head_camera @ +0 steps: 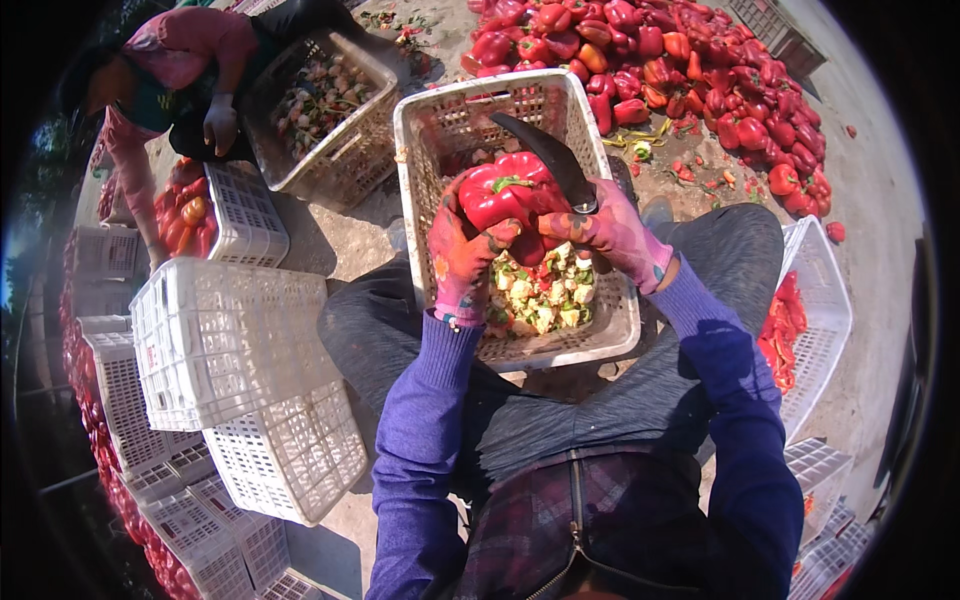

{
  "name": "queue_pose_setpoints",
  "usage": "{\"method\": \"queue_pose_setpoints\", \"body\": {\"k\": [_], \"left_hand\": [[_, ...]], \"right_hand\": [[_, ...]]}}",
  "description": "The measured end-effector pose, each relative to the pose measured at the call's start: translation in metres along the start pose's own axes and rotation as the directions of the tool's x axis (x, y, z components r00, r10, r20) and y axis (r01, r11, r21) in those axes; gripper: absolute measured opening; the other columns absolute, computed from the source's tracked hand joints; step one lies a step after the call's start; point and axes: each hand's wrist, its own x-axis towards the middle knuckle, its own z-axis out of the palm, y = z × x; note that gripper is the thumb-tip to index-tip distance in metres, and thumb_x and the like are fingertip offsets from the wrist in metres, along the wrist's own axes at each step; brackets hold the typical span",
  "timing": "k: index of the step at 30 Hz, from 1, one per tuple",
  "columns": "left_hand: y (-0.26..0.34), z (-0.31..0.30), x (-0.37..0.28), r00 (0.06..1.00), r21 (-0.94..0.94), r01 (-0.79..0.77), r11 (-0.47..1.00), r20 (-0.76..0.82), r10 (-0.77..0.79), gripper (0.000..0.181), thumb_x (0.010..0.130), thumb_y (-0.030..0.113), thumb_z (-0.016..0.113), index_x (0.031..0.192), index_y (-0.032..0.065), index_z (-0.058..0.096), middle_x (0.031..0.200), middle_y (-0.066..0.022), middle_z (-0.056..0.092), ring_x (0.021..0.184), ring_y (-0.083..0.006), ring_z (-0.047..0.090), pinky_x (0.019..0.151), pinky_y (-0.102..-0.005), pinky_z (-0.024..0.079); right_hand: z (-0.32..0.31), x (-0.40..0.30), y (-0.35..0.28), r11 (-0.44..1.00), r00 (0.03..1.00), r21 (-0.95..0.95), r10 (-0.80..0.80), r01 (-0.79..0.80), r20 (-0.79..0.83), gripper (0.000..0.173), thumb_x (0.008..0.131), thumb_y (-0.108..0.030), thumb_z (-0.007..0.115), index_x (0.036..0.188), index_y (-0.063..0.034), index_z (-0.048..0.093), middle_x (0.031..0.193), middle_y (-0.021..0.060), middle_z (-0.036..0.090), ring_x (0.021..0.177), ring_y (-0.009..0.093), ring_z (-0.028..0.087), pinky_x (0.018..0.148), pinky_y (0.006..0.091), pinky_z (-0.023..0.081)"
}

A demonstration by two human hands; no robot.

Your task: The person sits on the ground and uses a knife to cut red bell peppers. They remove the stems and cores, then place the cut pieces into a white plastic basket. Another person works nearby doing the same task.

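My left hand (469,259), in a patterned pink-orange glove, holds a large red bell pepper (510,191) by its left side, stem end facing up. My right hand (611,236), in a matching glove, grips a knife with a curved dark blade (551,154); its fingers also touch the pepper's lower right. The blade rises behind the pepper and points up and left. The knife's handle is mostly hidden in the glove. Both hands are above a white plastic crate (622,334) between my knees, which contains cut pepper cores and seeds (544,292).
A heap of red peppers (660,67) lies beyond the crate. At right stands a crate (821,352) with red pepper pieces (781,337). Stacked white crates (232,337) stand at left. Another person (180,60) bends over crates at upper left, near one filled with pepper cores (322,90).
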Motion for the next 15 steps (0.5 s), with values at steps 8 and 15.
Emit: {"method": "queue_pose_setpoints", "body": {"k": [8,15], "left_hand": [[-0.025,-0.018,0.007,0.992,-0.067,0.050,0.997,0.117,-0.042,0.061,0.070,0.027,0.071,0.117,-0.0021,0.046,0.101,-0.0082,0.059,0.093,-0.0180,0.056,0.085,-0.0282,0.042],[-0.042,-0.009,0.022,0.996,0.365,-0.089,0.927,0.040,0.080,0.084,0.062,0.035,0.078,0.124,-0.0019,0.035,0.117,-0.0125,0.047,0.104,-0.0193,0.049,0.089,-0.0295,0.041]], "right_hand": [[-0.015,0.004,0.013,0.982,0.982,-0.038,0.181,-0.183,-0.047,0.036,0.074,-0.023,0.068,0.101,-0.0028,0.054,0.080,0.0038,0.063,0.048,0.002,0.047,0.038,0.0144,0.033],[-0.029,0.012,0.037,0.995,0.977,-0.081,0.048,-0.066,-0.208,0.034,0.075,-0.025,0.067,0.098,-0.0024,0.056,0.076,-0.0001,0.061,0.055,0.003,0.056,0.039,0.0146,0.036]]}}
